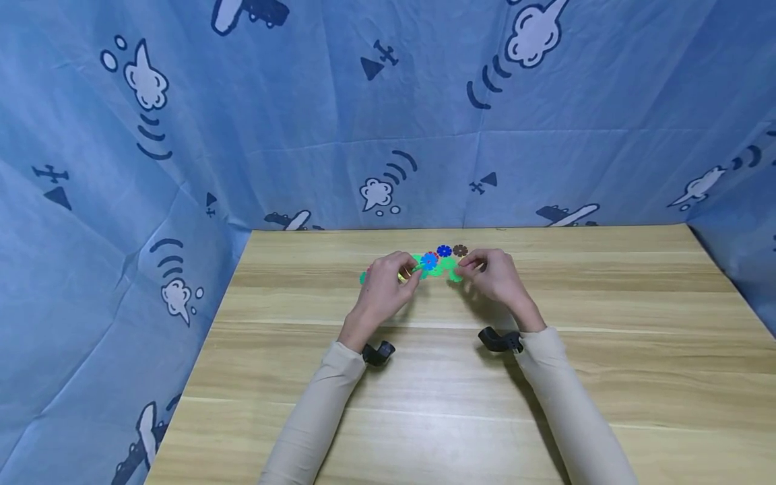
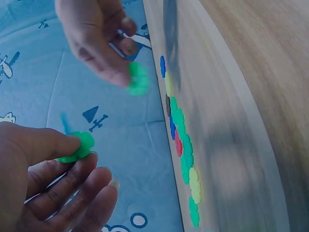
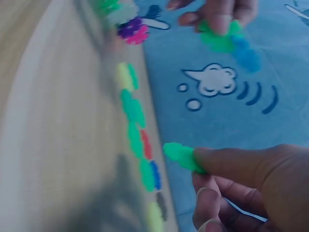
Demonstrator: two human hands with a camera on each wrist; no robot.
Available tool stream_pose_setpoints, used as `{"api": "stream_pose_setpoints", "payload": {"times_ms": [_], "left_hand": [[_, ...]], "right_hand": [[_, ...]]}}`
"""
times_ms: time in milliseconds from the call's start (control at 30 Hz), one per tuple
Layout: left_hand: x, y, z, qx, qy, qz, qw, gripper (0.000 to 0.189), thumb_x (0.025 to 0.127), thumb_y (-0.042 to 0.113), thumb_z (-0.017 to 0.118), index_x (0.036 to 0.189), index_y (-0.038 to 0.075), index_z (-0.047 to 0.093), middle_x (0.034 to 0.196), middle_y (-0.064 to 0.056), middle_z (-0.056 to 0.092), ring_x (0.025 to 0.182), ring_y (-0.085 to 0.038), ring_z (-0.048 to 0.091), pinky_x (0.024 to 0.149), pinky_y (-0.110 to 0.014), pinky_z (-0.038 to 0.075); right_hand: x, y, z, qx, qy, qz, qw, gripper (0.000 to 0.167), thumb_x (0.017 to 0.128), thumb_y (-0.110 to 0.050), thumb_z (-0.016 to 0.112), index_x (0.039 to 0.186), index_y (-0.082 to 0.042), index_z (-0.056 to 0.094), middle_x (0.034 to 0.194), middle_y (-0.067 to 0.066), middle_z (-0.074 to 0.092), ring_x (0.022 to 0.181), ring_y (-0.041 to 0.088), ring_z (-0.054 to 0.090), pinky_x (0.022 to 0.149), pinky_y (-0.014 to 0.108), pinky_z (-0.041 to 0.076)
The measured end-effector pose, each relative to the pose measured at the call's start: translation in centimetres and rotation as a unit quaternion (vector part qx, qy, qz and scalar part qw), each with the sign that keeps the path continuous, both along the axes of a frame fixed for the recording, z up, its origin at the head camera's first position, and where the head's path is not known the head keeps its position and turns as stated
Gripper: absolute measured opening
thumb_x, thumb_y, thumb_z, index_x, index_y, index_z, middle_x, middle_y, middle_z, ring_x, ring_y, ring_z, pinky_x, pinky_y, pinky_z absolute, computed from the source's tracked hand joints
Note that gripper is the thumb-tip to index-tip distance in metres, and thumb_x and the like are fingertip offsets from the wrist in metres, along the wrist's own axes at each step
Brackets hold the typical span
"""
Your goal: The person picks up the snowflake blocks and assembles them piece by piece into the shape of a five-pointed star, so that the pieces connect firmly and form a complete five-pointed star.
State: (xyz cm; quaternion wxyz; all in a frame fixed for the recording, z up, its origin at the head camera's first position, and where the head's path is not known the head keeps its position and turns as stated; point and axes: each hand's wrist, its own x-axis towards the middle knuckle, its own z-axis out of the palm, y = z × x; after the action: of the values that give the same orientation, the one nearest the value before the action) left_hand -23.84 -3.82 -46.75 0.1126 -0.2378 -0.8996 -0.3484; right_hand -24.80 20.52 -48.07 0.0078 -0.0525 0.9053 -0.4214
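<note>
My left hand (image 1: 386, 283) pinches a green flower-shaped plastic disc (image 2: 81, 147) between thumb and fingers. A blue disc (image 3: 247, 57) is joined to it at an angle and sticks out beyond the fingertips. A second green disc (image 3: 181, 155) is pinched by my right hand (image 1: 494, 275), held by its edge. Both hands are raised above the far part of the table, with a gap between the two held pieces. Below them lie loose discs, among them a dark blue one (image 1: 444, 250), a brown one (image 1: 460, 250), a red one (image 3: 147, 144) and several green ones (image 2: 186, 150).
The wooden table (image 1: 436, 417) ends at a blue patterned cloth (image 1: 339, 168) just behind the loose discs. Purple (image 3: 130, 30) and pink discs (image 3: 138, 36) lie toward the left end of the group. Black wrist cameras (image 1: 500, 339) are strapped over both sleeves.
</note>
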Motion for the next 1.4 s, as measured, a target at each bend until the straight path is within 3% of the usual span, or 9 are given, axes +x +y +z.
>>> {"api": "stream_pose_setpoints", "payload": {"times_ms": [300,467,567,733,867,1133,1400], "left_hand": [[-0.1,-0.1,0.1,0.009,0.006,0.0,0.9999,0.008,0.096,0.014,0.075,0.097,0.006,0.075,0.092,-0.005,0.076,0.082,-0.017,0.07,0.068,-0.019,0.057],[-0.2,-0.1,0.1,0.023,0.021,0.0,0.9995,0.01,0.096,0.015,0.077,0.098,0.005,0.077,0.091,-0.006,0.074,0.081,-0.016,0.071,0.068,-0.017,0.058],[-0.1,-0.1,0.2,0.031,0.026,0.0,0.9992,0.01,0.095,0.015,0.077,0.098,0.005,0.078,0.09,-0.006,0.073,0.081,-0.016,0.07,0.068,-0.016,0.057],[-0.1,0.0,0.2,0.032,0.037,0.0,0.9988,0.011,0.095,0.017,0.078,0.099,0.007,0.079,0.089,-0.005,0.073,0.08,-0.015,0.07,0.068,-0.017,0.058],[-0.1,0.1,0.2,0.034,0.043,-0.001,0.9985,0.011,0.094,0.017,0.079,0.098,0.007,0.08,0.09,-0.005,0.074,0.079,-0.014,0.07,0.068,-0.02,0.06],[-0.1,0.0,0.1,0.041,0.058,0.001,0.9975,0.011,0.094,0.019,0.079,0.097,0.008,0.081,0.088,-0.003,0.074,0.079,-0.013,0.07,0.066,-0.016,0.058],[0.1,0.0,0.3,0.049,0.074,-0.006,0.996,0.008,0.092,0.014,0.081,0.096,0.008,0.081,0.088,-0.004,0.074,0.078,-0.014,0.07,0.067,-0.023,0.06]], "right_hand": [[0.5,-0.9,2.4,-0.045,0.004,0.002,0.999,0.023,0.097,-0.027,0.076,0.099,-0.004,0.075,0.093,0.013,0.072,0.072,0.019,0.059,0.063,0.024,0.047],[0.6,-1.7,2.5,-0.102,-0.016,0.014,0.9946,0.024,0.1,-0.025,0.072,0.101,-0.001,0.073,0.092,0.017,0.073,0.075,0.025,0.064,0.062,0.024,0.051],[0.6,-1.9,2.4,-0.129,-0.031,0.013,0.9911,0.023,0.101,-0.023,0.07,0.104,0.001,0.071,0.087,0.011,0.072,0.071,0.02,0.063,0.061,0.026,0.053],[0.7,-1.8,2.3,-0.188,-0.067,0.031,0.9794,0.026,0.104,-0.021,0.066,0.11,0.004,0.067,0.077,-0.008,0.068,0.064,0.01,0.054,0.053,0.026,0.048],[0.7,-1.8,2.5,-0.236,-0.089,0.051,0.9662,0.028,0.105,-0.02,0.063,0.113,0.006,0.063,0.075,-0.011,0.067,0.06,0.009,0.05,0.051,0.023,0.042],[0.7,-1.8,2.5,-0.233,-0.103,0.072,0.9643,0.027,0.106,-0.021,0.062,0.114,0.005,0.065,0.075,-0.01,0.068,0.061,0.008,0.052,0.053,0.022,0.044],[1.0,-2.1,2.5,-0.234,-0.109,0.081,0.9627,0.029,0.106,-0.022,0.062,0.115,0.006,0.066,0.075,-0.011,0.07,0.059,0.005,0.051,0.053,0.022,0.044]]}}
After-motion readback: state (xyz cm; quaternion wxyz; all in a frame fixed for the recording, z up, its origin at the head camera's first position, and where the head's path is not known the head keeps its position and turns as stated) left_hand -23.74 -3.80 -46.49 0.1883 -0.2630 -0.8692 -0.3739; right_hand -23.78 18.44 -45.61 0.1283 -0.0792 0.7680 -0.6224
